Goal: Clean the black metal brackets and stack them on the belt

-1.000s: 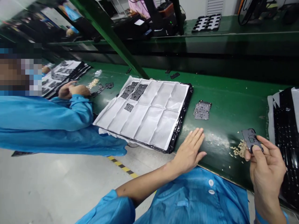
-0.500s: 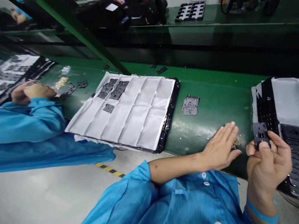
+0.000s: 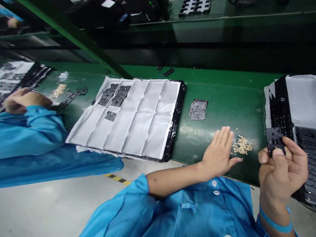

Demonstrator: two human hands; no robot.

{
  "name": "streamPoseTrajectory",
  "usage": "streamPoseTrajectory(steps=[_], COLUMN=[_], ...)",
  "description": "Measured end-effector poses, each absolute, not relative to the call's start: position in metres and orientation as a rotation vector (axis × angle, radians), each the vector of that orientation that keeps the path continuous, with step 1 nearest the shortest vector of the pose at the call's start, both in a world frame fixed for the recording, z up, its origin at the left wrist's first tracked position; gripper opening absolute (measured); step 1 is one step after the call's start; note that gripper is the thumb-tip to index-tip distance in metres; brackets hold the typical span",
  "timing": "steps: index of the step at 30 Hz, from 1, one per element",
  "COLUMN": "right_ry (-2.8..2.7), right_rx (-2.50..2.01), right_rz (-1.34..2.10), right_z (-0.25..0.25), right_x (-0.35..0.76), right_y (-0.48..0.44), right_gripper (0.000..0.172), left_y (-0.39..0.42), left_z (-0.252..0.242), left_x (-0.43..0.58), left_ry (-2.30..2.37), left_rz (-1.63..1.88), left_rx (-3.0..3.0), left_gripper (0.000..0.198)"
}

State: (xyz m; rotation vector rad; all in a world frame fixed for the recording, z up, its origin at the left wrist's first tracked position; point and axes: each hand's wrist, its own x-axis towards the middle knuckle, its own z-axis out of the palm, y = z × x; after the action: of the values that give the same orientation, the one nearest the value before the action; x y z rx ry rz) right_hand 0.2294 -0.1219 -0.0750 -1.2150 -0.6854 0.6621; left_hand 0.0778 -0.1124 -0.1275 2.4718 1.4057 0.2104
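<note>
My left hand (image 3: 217, 153) lies palm down near the front edge of the green table (image 3: 222, 95), thumb out and holding nothing. Just right of its fingers is a heap of small beige bits (image 3: 243, 145). At the right, my right hand (image 3: 283, 164) grips a flat black part (image 3: 274, 137) between thumb and fingers. A small overlapping pile of black parts (image 3: 198, 109) rests on the table beyond my left hand. The white-lined tray (image 3: 138, 121) to the left has black parts in some of its compartments.
A black tray stack with white lining (image 3: 302, 98) stands far right, holding rows of black parts. At the left a person's hands (image 3: 27, 100) work beside another beige heap (image 3: 58, 91). A green post (image 3: 81, 39) slants above the table. Two black pieces lie behind the tray.
My left hand has moved left, off the beige bits, which now show as a fuller heap. My right hand still holds the black part. The view has shifted slightly.
</note>
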Motion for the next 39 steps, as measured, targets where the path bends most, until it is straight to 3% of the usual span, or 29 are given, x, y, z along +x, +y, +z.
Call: streamPoseTrajectory(steps=[4, 8, 14, 18, 28, 35, 39], right_ry=[-0.682, -0.654, -0.658, -0.653, -0.698, -0.693, -0.708], right_rx=[-1.208, -1.201, -1.16, -1.168, -1.186, -1.168, -1.132], right_rz=[0.617, 0.616, 0.623, 0.603, 0.592, 0.598, 0.564], right_z=[-0.072, -0.074, -0.074, -0.073, -0.069, -0.066, -0.06], right_x=[0.233, 0.235, 0.236, 0.239, 0.237, 0.235, 0.238], right_y=[-0.125, -0.127, -0.125, -0.125, -0.132, -0.13, -0.126], right_gripper=[0.03, 0.031, 0.028, 0.028, 0.027, 0.027, 0.026], left_y=[-0.086, -0.045, -0.04, -0.063, -0.041, -0.009, -0.006], left_z=[-0.118, -0.117, -0.121, -0.116, -0.111, -0.113, -0.115], left_x=[0.118, 0.114, 0.107, 0.103, 0.106, 0.119, 0.13], left_ry=[1.08, 1.052, 1.011, 0.702, 0.543, 0.968, 0.9], left_rz=[0.325, 0.469, 0.252, 0.24, 0.212, 0.321, 0.21], left_rx=[2.441, 2.333, 2.491, 2.464, 2.385, 2.487, 2.617], left_gripper=[0.084, 0.075, 0.076, 0.072, 0.06, 0.065, 0.067])
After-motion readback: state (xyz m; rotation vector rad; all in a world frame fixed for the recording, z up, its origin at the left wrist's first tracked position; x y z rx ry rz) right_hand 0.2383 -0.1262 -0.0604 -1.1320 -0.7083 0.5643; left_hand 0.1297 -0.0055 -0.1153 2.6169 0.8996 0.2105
